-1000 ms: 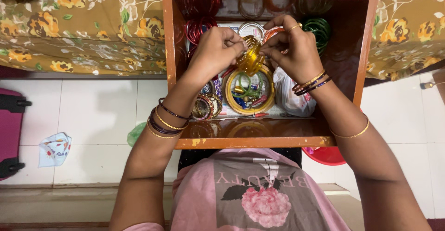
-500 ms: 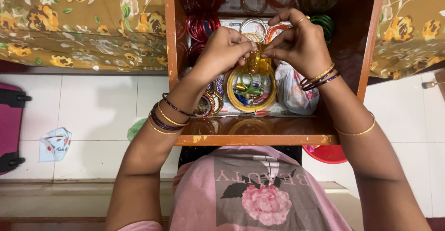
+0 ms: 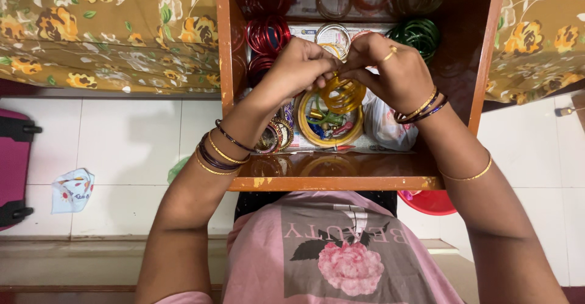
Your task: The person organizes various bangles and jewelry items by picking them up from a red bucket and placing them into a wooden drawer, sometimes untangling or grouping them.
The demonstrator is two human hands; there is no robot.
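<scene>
Left hand (image 3: 297, 72) and right hand (image 3: 390, 72) meet over the wooden box (image 3: 231, 66), fingertips pinched together on a small stack of amber-yellow bangles (image 3: 343, 93). Both hands closed on the stack; it hangs tilted, above the box floor. Directly under the stack: a large yellow ring (image 3: 329, 138) with small odds inside. Red bangles (image 3: 267, 34) at the box's far left corner, green bangles (image 3: 416, 34) at its far right. White plastic bag (image 3: 384, 127) lies under the right wrist, beside the ring.
</scene>
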